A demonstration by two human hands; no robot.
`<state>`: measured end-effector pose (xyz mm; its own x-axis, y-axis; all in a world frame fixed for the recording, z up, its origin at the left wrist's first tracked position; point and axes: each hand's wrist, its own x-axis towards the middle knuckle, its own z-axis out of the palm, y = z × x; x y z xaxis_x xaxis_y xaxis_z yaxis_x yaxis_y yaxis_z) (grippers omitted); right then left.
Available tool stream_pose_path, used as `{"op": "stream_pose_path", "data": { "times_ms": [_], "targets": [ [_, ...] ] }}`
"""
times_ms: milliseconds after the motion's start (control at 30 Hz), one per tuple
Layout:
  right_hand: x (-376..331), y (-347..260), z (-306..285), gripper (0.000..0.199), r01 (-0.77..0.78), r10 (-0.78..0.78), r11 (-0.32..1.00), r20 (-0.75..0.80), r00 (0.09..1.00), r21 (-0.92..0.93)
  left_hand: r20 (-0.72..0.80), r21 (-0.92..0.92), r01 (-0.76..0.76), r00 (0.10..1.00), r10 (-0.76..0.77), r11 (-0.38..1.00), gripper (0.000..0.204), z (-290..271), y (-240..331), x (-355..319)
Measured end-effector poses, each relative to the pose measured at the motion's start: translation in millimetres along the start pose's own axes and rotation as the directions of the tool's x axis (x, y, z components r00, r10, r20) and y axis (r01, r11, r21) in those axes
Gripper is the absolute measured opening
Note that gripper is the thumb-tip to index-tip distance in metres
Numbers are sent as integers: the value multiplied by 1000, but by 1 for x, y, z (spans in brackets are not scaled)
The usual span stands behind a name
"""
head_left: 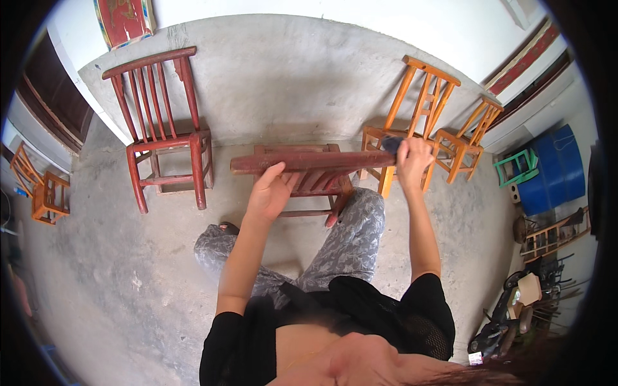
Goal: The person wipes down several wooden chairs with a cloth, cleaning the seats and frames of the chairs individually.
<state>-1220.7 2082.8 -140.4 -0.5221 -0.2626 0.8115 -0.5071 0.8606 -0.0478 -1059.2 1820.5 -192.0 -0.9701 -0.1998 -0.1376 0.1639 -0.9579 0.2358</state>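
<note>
At 12 o'clock from you is the red-brown wooden slatted chair (315, 162), its long top rail lying crosswise before you. Your left hand (269, 192) steadies that rail left of its middle, thumb against the wood, the other fingers curled in beneath it. Your right hand (415, 158) is at the rail's right end, fingers bent and closed around a small dark object (391, 144), which looks like a pad or cloth, though blur leaves that unsure. A dark-red wooden slat-backed chair (197, 168) stands at 11 o'clock, a varnished orange-brown wooden chair (426, 98) at 1, and a large blue cylindrical barrel (557, 170) at 2.
</note>
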Motion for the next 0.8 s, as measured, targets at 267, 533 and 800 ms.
{"op": "stream_pose_path", "data": {
  "times_ms": [267,533,800],
  "targets": [
    [-17,-34,-30,34,-274,-180,879,806,564,389,-90,311,92,994,-67,946,11,-4,32,6],
    [-80,-151,-14,26,-822,-477,223,794,377,524,-347,460,93,934,83,883,14,-58,142,33],
    [-78,-221,-3,25,-495,-615,25,404,677,868,-468,568,157,869,161,808,17,-84,207,34]
  ]
}}
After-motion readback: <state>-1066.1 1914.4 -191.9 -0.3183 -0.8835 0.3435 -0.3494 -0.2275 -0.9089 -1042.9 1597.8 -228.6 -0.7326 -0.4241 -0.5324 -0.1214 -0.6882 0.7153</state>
